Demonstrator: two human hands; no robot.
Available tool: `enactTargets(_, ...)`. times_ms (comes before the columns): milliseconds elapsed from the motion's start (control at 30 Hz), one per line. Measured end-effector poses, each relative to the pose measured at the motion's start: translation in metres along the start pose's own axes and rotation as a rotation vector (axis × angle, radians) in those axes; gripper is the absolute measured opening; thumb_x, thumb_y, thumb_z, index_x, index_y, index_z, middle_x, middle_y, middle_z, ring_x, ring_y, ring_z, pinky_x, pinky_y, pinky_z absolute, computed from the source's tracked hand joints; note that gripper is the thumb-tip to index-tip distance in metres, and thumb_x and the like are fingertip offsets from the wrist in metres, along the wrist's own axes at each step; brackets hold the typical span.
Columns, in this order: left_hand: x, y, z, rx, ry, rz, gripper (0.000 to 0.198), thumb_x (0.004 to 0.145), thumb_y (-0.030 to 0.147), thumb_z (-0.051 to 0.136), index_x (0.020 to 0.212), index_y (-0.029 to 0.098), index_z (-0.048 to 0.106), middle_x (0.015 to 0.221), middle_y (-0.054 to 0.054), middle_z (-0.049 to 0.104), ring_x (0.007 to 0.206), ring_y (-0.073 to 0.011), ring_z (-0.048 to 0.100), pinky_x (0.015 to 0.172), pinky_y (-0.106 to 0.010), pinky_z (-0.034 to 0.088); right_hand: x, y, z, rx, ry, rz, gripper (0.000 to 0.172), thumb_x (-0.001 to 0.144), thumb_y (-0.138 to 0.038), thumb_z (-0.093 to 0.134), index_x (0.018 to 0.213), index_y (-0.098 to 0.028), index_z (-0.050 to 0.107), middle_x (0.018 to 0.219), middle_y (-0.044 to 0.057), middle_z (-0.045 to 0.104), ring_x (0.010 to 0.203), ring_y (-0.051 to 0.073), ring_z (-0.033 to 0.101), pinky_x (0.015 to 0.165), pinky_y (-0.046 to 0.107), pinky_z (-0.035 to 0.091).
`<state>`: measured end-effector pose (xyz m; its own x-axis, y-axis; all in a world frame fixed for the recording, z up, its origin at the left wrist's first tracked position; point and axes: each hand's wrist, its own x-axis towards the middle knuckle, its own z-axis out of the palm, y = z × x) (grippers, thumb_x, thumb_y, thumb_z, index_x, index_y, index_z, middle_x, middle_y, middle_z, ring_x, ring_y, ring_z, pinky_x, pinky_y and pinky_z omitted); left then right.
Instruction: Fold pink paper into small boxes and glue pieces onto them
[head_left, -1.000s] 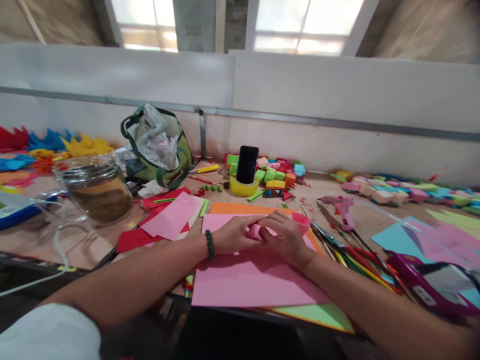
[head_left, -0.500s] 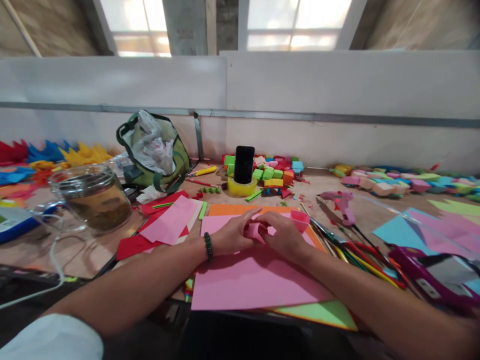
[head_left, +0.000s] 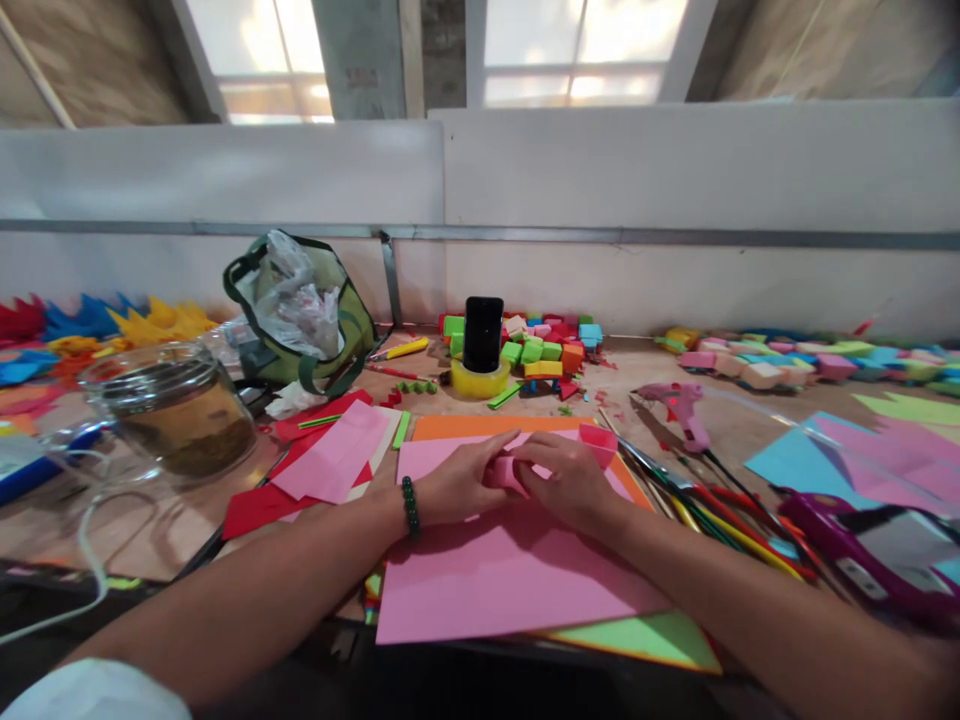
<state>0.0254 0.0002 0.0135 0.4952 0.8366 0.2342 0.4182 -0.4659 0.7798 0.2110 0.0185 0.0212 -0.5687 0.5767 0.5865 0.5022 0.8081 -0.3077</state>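
Observation:
Both of my hands meet over a large pink paper sheet [head_left: 480,590] at the table's front edge. Between them is a small folded pink paper piece [head_left: 510,474], partly covered by the fingers. My left hand [head_left: 461,485], below a dark green bead bracelet [head_left: 410,506], closes on its left side. My right hand [head_left: 566,475] pinches it from the right with thumb and forefinger. Just behind my right hand stands another folded pink paper piece [head_left: 598,445]. Orange paper [head_left: 472,426] and light green paper [head_left: 645,642] stick out from under the pink sheet.
A phone [head_left: 484,335] leans in a yellow tape roll [head_left: 480,380], with colourful folded paper blocks [head_left: 551,352] behind. Left are a glass jar [head_left: 176,415], a green bag [head_left: 311,310] and red paper [head_left: 259,505]. Right are a pink glue gun [head_left: 679,408], several tools and a purple device [head_left: 870,550].
My fingers have closed in on the small pink piece, and the gap between thumb and forefinger of my right hand has shrunk. The camera view has shifted slightly.

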Motion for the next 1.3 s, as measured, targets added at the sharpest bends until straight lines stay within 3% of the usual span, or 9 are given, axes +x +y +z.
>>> enactTargets(133, -0.001, 0.000, 0.002, -0.023, -0.004, 0.065, 0.083, 0.068, 0.018, 0.067, 0.143, 0.016, 0.032, 0.132, -0.012, 0.054, 0.115, -0.0232, 0.054, 0.098, -0.033, 0.041, 0.000, -0.002, -0.005, -0.008, -0.026, -0.091, 0.021, 0.084, -0.012, 0.049, 0.077, -0.017, 0.068, 0.075, 0.006, 0.066, 0.070, 0.016, 0.058, 0.064, 0.027, 0.044)
enactTargets(233, -0.001, 0.003, 0.002, -0.019, -0.006, -0.001, 0.091, 0.068, 0.020, 0.068, 0.147, 0.018, 0.022, 0.118, -0.010, 0.063, 0.100, -0.0212, 0.060, 0.088, -0.033, 0.046, 0.000, 0.000, -0.002, -0.032, -0.002, -0.085, 0.019, 0.082, -0.012, 0.050, 0.074, -0.017, 0.067, 0.069, 0.005, 0.064, 0.065, 0.015, 0.056, 0.060, 0.026, 0.042)
enactTargets(367, 0.000, 0.006, 0.001, -0.021, -0.027, -0.053, 0.102, 0.068, 0.026, 0.072, 0.149, 0.017, 0.011, 0.103, -0.007, 0.067, 0.085, -0.0185, 0.061, 0.076, -0.030, 0.049, -0.001, 0.005, 0.003, -0.005, -0.051, 0.049, 0.014, 0.077, -0.011, 0.054, 0.073, -0.017, 0.066, 0.069, 0.003, 0.065, 0.061, 0.014, 0.055, 0.059, 0.025, 0.042)
enactTargets(633, -0.002, 0.006, 0.001, -0.002, -0.008, 0.058, 0.076, 0.071, 0.023, 0.068, 0.140, 0.019, 0.036, 0.132, -0.011, 0.054, 0.114, -0.0236, 0.054, 0.097, -0.033, 0.042, -0.001, 0.007, 0.003, 0.023, -0.073, 0.121, 0.015, 0.079, -0.013, 0.052, 0.073, -0.017, 0.065, 0.074, 0.003, 0.066, 0.066, 0.015, 0.058, 0.063, 0.027, 0.044)
enactTargets(800, -0.002, 0.008, 0.001, 0.023, -0.040, 0.073, 0.081, 0.066, 0.014, 0.067, 0.140, 0.018, 0.035, 0.129, -0.009, 0.057, 0.110, -0.0228, 0.056, 0.095, -0.033, 0.044, -0.002, 0.007, 0.002, 0.007, -0.066, 0.054, 0.020, 0.079, -0.008, 0.049, 0.071, -0.017, 0.065, 0.072, 0.003, 0.067, 0.066, 0.015, 0.059, 0.064, 0.026, 0.045)
enactTargets(900, 0.000, 0.010, 0.001, 0.014, -0.055, 0.115, 0.067, 0.068, 0.012, 0.064, 0.132, 0.019, 0.045, 0.117, -0.006, 0.063, 0.102, -0.0205, 0.059, 0.092, -0.031, 0.046, -0.002, 0.007, 0.003, -0.020, -0.073, -0.020, 0.019, 0.080, -0.007, 0.050, 0.070, -0.017, 0.064, 0.073, 0.004, 0.067, 0.066, 0.015, 0.059, 0.064, 0.026, 0.045)
enactTargets(1000, 0.001, 0.009, 0.001, 0.000, -0.022, 0.097, 0.060, 0.070, 0.013, 0.063, 0.128, 0.019, 0.048, 0.117, -0.006, 0.062, 0.105, -0.0206, 0.058, 0.094, -0.031, 0.045, -0.003, 0.008, 0.004, -0.007, -0.068, 0.022, 0.012, 0.079, -0.010, 0.056, 0.078, -0.017, 0.066, 0.078, 0.005, 0.069, 0.071, 0.016, 0.060, 0.066, 0.026, 0.046)
enactTargets(1133, 0.000, 0.009, 0.000, -0.016, -0.028, 0.051, 0.065, 0.069, 0.013, 0.063, 0.131, 0.020, 0.044, 0.120, -0.007, 0.060, 0.106, -0.0208, 0.058, 0.095, -0.032, 0.044, -0.003, 0.006, 0.005, 0.054, -0.088, 0.112, 0.014, 0.079, -0.007, 0.055, 0.079, -0.018, 0.065, 0.077, 0.001, 0.068, 0.069, 0.014, 0.060, 0.065, 0.024, 0.045)
enactTargets(1300, -0.001, 0.010, 0.000, -0.022, -0.031, 0.055, 0.057, 0.071, 0.014, 0.062, 0.126, 0.022, 0.050, 0.117, -0.005, 0.063, 0.102, -0.0197, 0.059, 0.092, -0.031, 0.045, -0.002, 0.004, 0.007, 0.036, -0.087, 0.051, 0.013, 0.082, -0.009, 0.052, 0.081, -0.017, 0.063, 0.078, 0.003, 0.068, 0.071, 0.015, 0.059, 0.068, 0.027, 0.045)
